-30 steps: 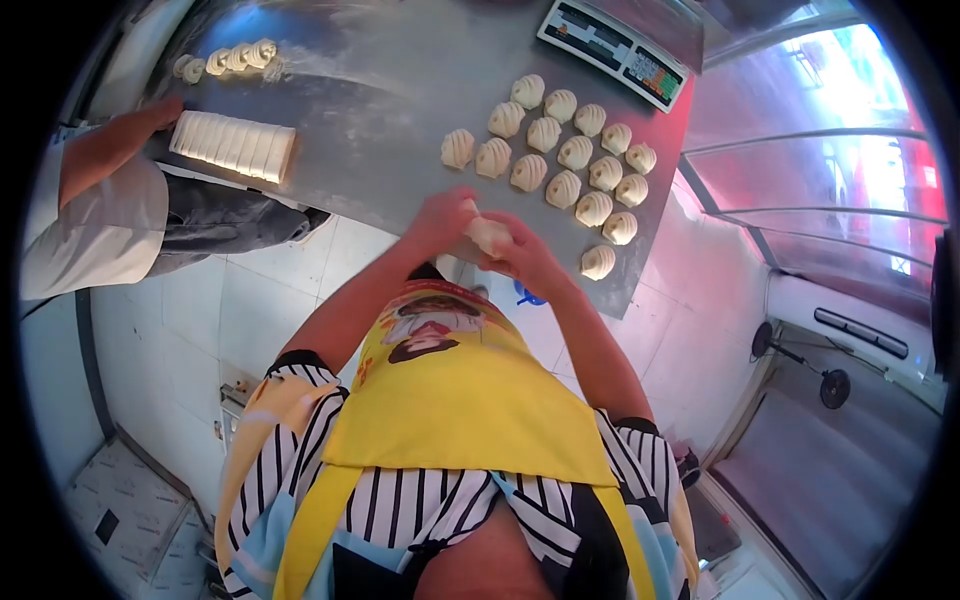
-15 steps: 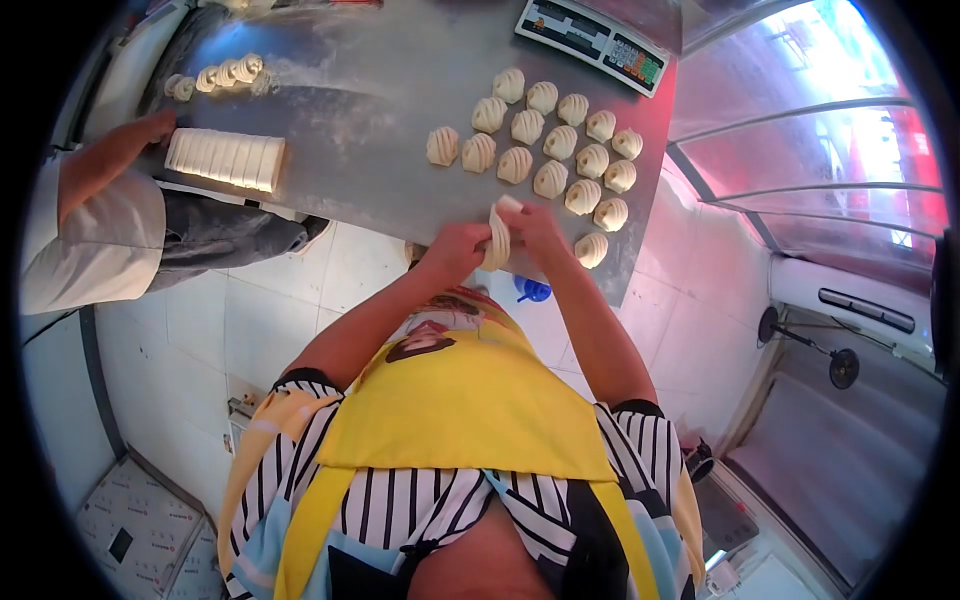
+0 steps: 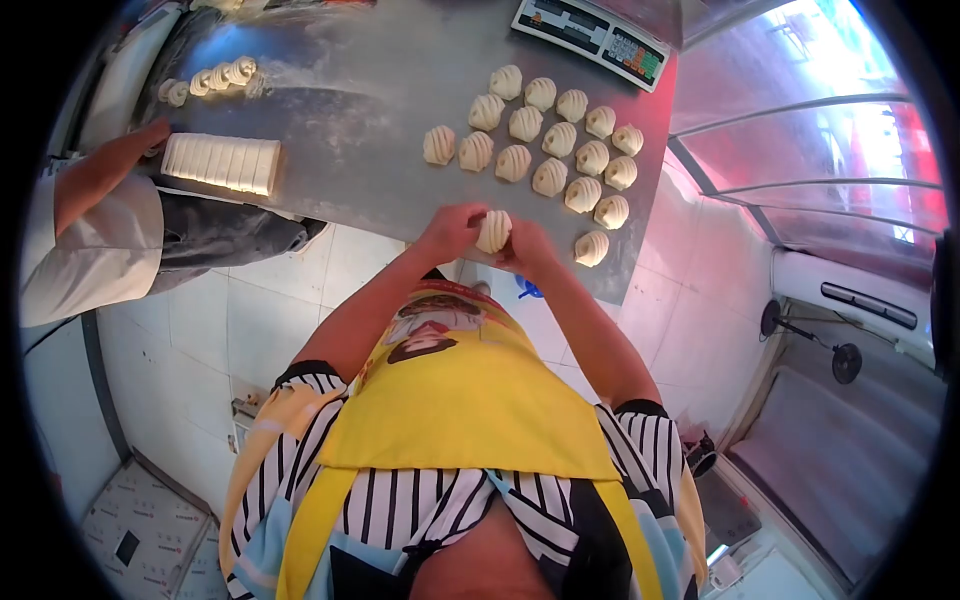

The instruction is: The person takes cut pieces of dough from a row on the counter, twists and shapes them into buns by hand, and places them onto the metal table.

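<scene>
Between my two hands, by the table's near edge, is a ridged dough bun [image 3: 493, 231], rounded and pale. My left hand [image 3: 457, 232] grips its left side with the fingers curled in. On the other side my right hand [image 3: 527, 246] is closed against the bun, its fingertips partly hidden. Just beyond, several shaped dough buns [image 3: 549, 178] with the same ridges lie in slanting rows on the metal table [image 3: 350, 130]. A single bun [image 3: 591, 248] sits to the right of my right hand.
A digital scale [image 3: 592, 40] stands at the table's far right. At left, a co-worker's hand [image 3: 150, 133] is beside a block of sliced dough [image 3: 221, 162]; several twisted dough pieces [image 3: 224, 75] lie behind it. Below the table edge is a blue object [image 3: 529, 288].
The dough, a long hanging strip before, is now a compact ridged bun. My right hand has come down and my left hand slightly up and left around it.
</scene>
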`<state>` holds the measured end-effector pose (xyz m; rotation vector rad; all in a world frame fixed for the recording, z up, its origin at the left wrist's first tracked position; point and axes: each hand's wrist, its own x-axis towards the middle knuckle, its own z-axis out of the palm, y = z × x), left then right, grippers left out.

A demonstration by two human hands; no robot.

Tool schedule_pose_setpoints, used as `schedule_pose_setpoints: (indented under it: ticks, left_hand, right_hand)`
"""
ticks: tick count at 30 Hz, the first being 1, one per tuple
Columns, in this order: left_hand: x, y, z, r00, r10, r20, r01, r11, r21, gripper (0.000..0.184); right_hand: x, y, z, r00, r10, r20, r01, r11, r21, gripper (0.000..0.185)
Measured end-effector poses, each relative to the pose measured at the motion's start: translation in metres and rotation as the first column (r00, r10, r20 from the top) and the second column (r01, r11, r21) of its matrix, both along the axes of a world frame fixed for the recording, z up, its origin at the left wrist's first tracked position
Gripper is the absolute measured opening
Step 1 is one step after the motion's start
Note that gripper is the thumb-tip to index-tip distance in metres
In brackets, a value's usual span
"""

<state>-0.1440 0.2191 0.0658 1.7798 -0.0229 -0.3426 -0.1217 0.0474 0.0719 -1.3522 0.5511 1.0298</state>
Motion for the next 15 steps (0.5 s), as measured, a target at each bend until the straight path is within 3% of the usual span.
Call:
schedule_pose_setpoints:
  ticks: [1,4,7,10,13,15]
  left_hand:
    - [0.002,0.002,-0.003,0.997,-0.082,0.000,0.082,0.996,0.033,0.025]
    - [0.011,-0.002,-0.012,0.999,-0.028,0.028,0.024,0.992,0.126,0.022]
    - [0.020,0.000,-0.031,0.994,-0.095,0.047,0.084,0.978,0.190,0.022]
    - [0.016,-0.004,-0.052,0.997,-0.039,-0.068,0.055,0.966,0.254,0.022]
    - [0.006,-0.012,-0.063,0.998,-0.006,0.068,-0.016,0.947,0.322,0.025]
    - [0.000,-0.017,-0.064,0.999,-0.011,0.032,-0.002,0.925,0.381,0.026]
  right_hand:
    - [-0.003,0.000,-0.005,0.999,0.023,0.048,-0.019,0.996,-0.088,0.034]
    - [-0.004,-0.008,-0.019,0.975,-0.216,0.057,0.197,0.951,0.237,0.031]
    - [-0.002,-0.009,-0.033,0.977,-0.193,0.086,0.170,0.959,0.228,0.021]
    - [0.006,-0.017,-0.039,0.890,0.225,0.396,-0.223,0.973,-0.052,0.015]
    - [0.009,-0.020,-0.034,0.782,0.485,0.393,-0.384,0.870,-0.309,0.017]
    - [0.007,-0.021,-0.018,0.846,0.430,0.314,-0.367,0.898,-0.242,0.020]
